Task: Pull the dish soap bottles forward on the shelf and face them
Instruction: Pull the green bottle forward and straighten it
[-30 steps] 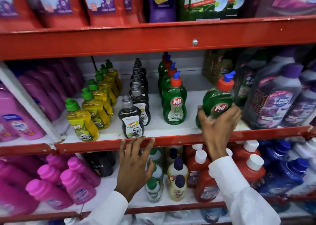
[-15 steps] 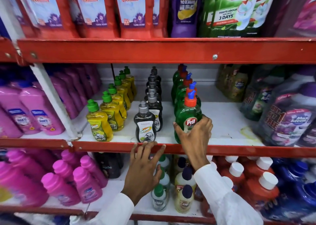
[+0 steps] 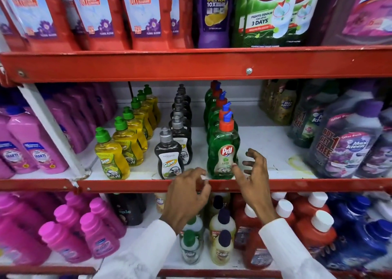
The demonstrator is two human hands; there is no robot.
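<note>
Three rows of dish soap bottles run front to back on the white middle shelf point(image 3: 271, 151). The front green Pril bottle point(image 3: 223, 149) stands upright at the shelf's red front lip, label facing me. To its left stand a black Super bottle point(image 3: 169, 157) and a yellow Super bottle point(image 3: 111, 157), each heading its row. My right hand point(image 3: 252, 172) is just right of the Pril bottle, fingers spread, thumb tip near its label, holding nothing. My left hand point(image 3: 186, 196) hovers at the lip in front of the black bottle, fingers loosely curled and empty.
Large purple Max Kleen bottles point(image 3: 347, 145) fill the shelf's right end and pink bottles point(image 3: 36, 147) sit left of a white divider point(image 3: 51, 130). Bathroom cleaners stand on the shelf above. Below are pink, red and blue bottles. A bare white patch lies right of the Pril row.
My right hand carried the green Pril bottle left, set it at the front of its row, and has let go. My left hand lifted slightly from the shelf lip.
</note>
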